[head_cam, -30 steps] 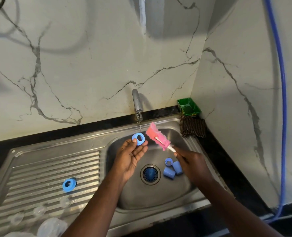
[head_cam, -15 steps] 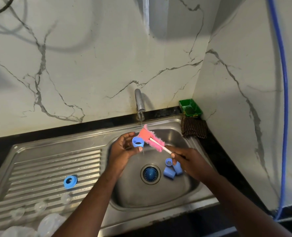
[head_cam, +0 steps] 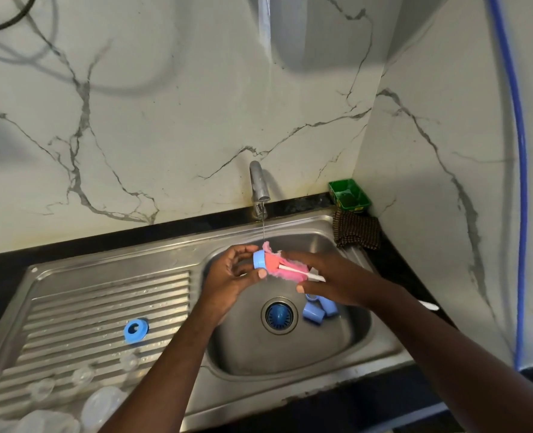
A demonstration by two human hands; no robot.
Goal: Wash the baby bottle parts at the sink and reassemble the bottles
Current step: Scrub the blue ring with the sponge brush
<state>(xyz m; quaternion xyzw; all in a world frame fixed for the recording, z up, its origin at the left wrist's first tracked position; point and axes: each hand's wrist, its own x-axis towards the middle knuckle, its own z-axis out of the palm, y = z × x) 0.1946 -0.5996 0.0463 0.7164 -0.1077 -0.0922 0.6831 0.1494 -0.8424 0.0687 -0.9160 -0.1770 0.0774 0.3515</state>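
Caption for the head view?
Left hand holds blue ring under tap; right hand presses pink brush into it.

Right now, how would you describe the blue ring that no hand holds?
Start at the steel sink, look left of the basin to its ribbed draining board. The loose blue ring lies there, near clear parts. Unlike the held ring in the left hand and the blue caps in the basin, it is the board's only blue thing.

A pink brush (head_cam: 285, 267), blue ring (head_cam: 259, 259), green tub (head_cam: 349, 195), brown checked cloth (head_cam: 357, 234), grey-veined white marble wall (head_cam: 165, 120).
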